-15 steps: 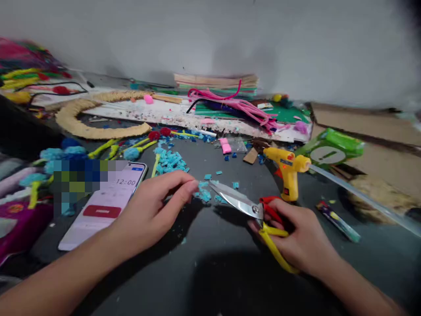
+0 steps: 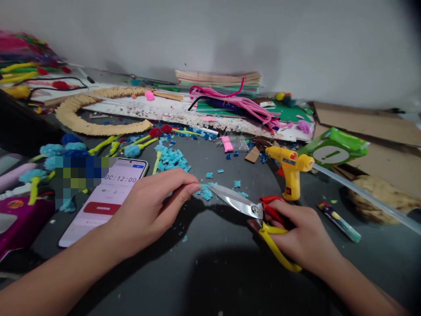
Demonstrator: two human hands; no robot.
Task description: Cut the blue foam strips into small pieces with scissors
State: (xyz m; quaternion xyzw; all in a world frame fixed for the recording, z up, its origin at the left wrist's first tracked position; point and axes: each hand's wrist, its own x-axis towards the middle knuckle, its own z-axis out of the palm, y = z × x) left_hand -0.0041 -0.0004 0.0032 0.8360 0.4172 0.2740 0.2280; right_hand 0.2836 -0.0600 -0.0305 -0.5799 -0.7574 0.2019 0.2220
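Observation:
My right hand (image 2: 299,232) grips scissors (image 2: 235,200) with one red and one yellow handle. Their silver blades look closed, and the tips point left toward my other hand. Thumb and forefinger of my left hand (image 2: 164,197) are pinched together just left of the blade tips. What they hold is too small and hidden to name. Right beyond the fingertips lie light blue clippings (image 2: 206,192) on the dark table. A bigger heap of light blue pieces (image 2: 173,159) sits behind my left hand.
A phone (image 2: 75,228) showing a timer lies beside my left forearm. To the right stand a yellow glue gun (image 2: 291,173) with a long glue stick (image 2: 368,197), a green packet (image 2: 340,149) and a small tube (image 2: 340,221). Pink pipe cleaners (image 2: 237,105) lie at the back.
The blade tips and the left fingertips are slightly closer together. Some light blue clippings near the blades have shifted. Both grips stay the same.

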